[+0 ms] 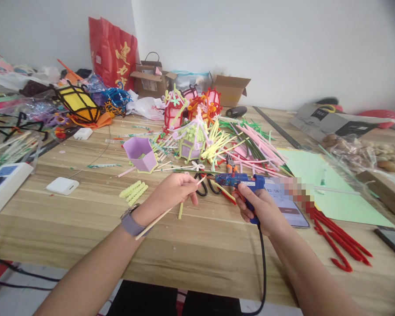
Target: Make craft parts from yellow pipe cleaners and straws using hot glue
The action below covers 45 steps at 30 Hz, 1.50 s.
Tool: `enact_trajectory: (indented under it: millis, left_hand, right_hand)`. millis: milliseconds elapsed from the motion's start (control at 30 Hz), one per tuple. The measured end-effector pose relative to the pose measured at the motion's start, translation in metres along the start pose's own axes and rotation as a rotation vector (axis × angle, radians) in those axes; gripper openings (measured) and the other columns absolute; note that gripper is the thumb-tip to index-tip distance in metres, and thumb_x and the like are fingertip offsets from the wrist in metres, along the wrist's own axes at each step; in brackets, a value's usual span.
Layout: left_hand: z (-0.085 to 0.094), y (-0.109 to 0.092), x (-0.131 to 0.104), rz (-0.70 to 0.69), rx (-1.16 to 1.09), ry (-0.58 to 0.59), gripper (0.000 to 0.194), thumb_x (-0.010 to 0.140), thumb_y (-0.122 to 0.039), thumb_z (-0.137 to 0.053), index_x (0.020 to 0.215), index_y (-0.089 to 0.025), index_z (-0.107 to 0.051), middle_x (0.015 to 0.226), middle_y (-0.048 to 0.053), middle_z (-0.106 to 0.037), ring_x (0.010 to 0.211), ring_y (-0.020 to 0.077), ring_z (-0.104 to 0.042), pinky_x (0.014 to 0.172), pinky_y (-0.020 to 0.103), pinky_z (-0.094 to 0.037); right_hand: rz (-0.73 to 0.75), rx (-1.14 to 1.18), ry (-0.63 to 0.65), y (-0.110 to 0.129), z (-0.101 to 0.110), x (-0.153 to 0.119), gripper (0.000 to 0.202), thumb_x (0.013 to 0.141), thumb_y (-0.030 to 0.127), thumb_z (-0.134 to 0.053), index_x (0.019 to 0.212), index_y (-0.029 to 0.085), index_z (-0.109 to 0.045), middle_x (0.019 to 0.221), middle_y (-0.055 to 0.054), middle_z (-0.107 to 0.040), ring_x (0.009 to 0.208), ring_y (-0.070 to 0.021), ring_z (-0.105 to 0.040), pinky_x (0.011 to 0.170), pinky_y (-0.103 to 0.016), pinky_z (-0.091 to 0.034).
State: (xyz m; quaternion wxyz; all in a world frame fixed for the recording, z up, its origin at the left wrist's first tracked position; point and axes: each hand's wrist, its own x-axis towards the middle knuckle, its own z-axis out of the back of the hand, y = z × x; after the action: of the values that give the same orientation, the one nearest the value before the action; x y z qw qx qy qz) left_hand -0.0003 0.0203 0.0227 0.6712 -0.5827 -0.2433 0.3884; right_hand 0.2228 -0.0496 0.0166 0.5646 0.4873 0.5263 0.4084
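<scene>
My left hand [179,191] pinches a thin pale stick [154,223], which slants from the watch strap up to the nozzle of a blue glue gun [233,180]. My right hand [258,204] is wrapped round the gun's handle, and its black cord hangs down over the table edge. The stick's upper end is at or very near the nozzle; contact is hard to tell. Left of my left hand lie short yellow-green twisted pieces [133,192]. Behind the hands are a purple hexagonal cup [141,154] and a green-and-purple lantern [191,142].
Black-handled scissors [202,186] lie between the hands. A phone [288,206] and red fuzzy stems [342,241] are at the right, by a pale green sheet [335,186]. Pink and yellow stems, finished lanterns, a white charger [62,185] and boxes [230,90] surround the work area.
</scene>
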Motion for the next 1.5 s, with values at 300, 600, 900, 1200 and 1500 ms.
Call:
enact_trajectory:
  millis: [300, 600, 900, 1200, 1500]
  left_hand:
    - [-0.001, -0.002, -0.001, 0.009, 0.005, -0.003, 0.029, 0.084, -0.040, -0.054, 0.072, -0.015, -0.062, 0.059, 0.002, -0.066, 0.043, 0.0065, -0.034, 0.043, 0.020, -0.023]
    - [-0.001, -0.001, 0.000, -0.008, 0.015, -0.008, 0.031, 0.083, -0.042, -0.053, 0.071, -0.014, -0.062, 0.058, 0.003, -0.065, 0.042, 0.0065, -0.035, 0.042, 0.021, -0.022]
    - [-0.001, 0.000, 0.000, -0.009, 0.020, -0.011, 0.031, 0.083, -0.041, -0.053, 0.069, -0.015, -0.063, 0.058, 0.002, -0.065, 0.041, 0.0067, -0.036, 0.043, 0.021, -0.023]
    - [-0.001, -0.005, -0.002, 0.000, 0.022, -0.016, 0.028, 0.083, -0.037, -0.053, 0.067, -0.016, -0.060, 0.059, 0.002, -0.066, 0.044, 0.0074, -0.037, 0.044, 0.020, -0.025]
    - [0.005, -0.018, -0.012, -0.074, -0.319, 0.104, 0.019, 0.079, -0.030, -0.059, 0.082, -0.014, -0.069, 0.052, 0.001, -0.062, 0.041, 0.0066, -0.036, 0.040, 0.020, -0.020]
  right_hand:
    - [-0.012, -0.017, -0.031, -0.002, 0.001, 0.000, 0.052, 0.064, 0.066, -0.072, 0.065, 0.017, -0.057, 0.042, 0.009, -0.041, 0.031, -0.0027, -0.031, 0.029, -0.017, -0.032]
    - [0.002, -0.053, -0.042, 0.000, -0.001, -0.001, 0.052, 0.065, 0.068, -0.070, 0.064, 0.017, -0.055, 0.042, 0.009, -0.040, 0.031, -0.0034, -0.030, 0.029, -0.017, -0.032]
    - [0.015, -0.065, -0.047, 0.001, -0.002, -0.002, 0.053, 0.065, 0.068, -0.069, 0.062, 0.018, -0.054, 0.041, 0.009, -0.039, 0.031, -0.0038, -0.030, 0.028, -0.018, -0.033]
    - [0.014, -0.065, -0.053, 0.002, -0.003, -0.002, 0.054, 0.064, 0.069, -0.070, 0.061, 0.018, -0.052, 0.041, 0.009, -0.039, 0.031, -0.0035, -0.030, 0.029, -0.018, -0.033]
    - [-0.002, 0.001, -0.009, 0.003, 0.001, 0.001, 0.049, 0.069, 0.065, -0.069, 0.067, 0.017, -0.055, 0.046, 0.007, -0.048, 0.032, -0.0023, -0.029, 0.029, -0.016, -0.032]
